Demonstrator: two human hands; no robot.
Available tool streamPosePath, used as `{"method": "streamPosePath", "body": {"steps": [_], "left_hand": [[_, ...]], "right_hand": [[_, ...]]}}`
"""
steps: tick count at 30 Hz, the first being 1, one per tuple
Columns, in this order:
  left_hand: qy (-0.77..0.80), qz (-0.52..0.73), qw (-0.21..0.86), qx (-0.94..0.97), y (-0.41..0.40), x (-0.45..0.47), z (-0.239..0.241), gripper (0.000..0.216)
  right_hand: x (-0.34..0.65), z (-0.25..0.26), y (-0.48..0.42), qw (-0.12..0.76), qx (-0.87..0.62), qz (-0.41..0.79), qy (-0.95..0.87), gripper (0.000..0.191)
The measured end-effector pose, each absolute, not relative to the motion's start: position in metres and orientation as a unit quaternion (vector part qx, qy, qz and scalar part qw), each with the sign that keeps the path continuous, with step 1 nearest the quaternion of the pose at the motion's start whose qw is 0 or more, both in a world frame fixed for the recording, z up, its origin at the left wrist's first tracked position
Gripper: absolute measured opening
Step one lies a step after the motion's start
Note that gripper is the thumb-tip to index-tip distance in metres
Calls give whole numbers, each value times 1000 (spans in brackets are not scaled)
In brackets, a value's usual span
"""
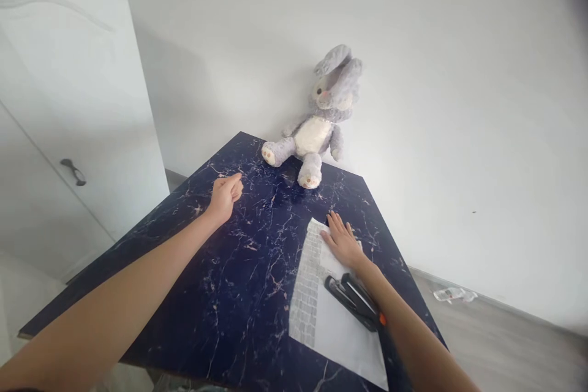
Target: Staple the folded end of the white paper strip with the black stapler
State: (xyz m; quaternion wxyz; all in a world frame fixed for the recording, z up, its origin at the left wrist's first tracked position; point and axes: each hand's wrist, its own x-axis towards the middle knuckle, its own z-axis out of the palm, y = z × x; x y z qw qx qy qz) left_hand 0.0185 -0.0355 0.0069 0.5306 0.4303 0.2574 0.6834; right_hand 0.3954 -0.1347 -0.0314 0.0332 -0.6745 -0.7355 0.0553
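Note:
My left hand (226, 197) is closed over the left part of the dark blue marbled table (248, 269), thumb and fingers pressed together; whatever it may hold is too small or hidden to make out. Fingers spread, my right hand (342, 240) lies flat on the top edge of a white sheet of paper (340, 343) with a grey printed band down its left side. On that paper, beside my right forearm, rests a black stapler (351, 301) with an orange part at its near end.
A grey plush rabbit (315, 135) sits at the table's far corner against the white wall (459, 104). To the left stands a white cabinet (78, 104) with a dark handle. Clear plastic packaging (454, 294) lies on the floor at right.

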Motion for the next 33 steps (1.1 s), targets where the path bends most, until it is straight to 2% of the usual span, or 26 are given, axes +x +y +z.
{"method": "streamPosePath", "body": {"steps": [7,14,16,18,21,23,27,33], "left_hand": [[279,784,476,285,-17,-10,8,53],[293,800,467,238,-12,-26,12,49],[298,798,459,252,-11,-25,10,49],[299,800,449,261,-10,-23,6,48],[302,803,443,262,-8,-22,2,50],[305,799,446,264,-8,-21,1,52],[299,785,460,290,-11,-19,2,52],[296,764,463,339,-15,-13,7,55]], "right_hand": [[236,-16,-70,65,-586,95,-802,80],[127,-3,-31,90,-546,130,-823,74],[124,6,-33,122,-541,132,-822,70],[132,14,-45,190,-522,155,-817,64],[151,23,-80,265,-445,279,-809,60],[162,26,-109,228,-385,337,-828,54],[179,30,-151,152,-412,323,-838,67],[245,41,-178,154,-452,303,-825,63]]}}
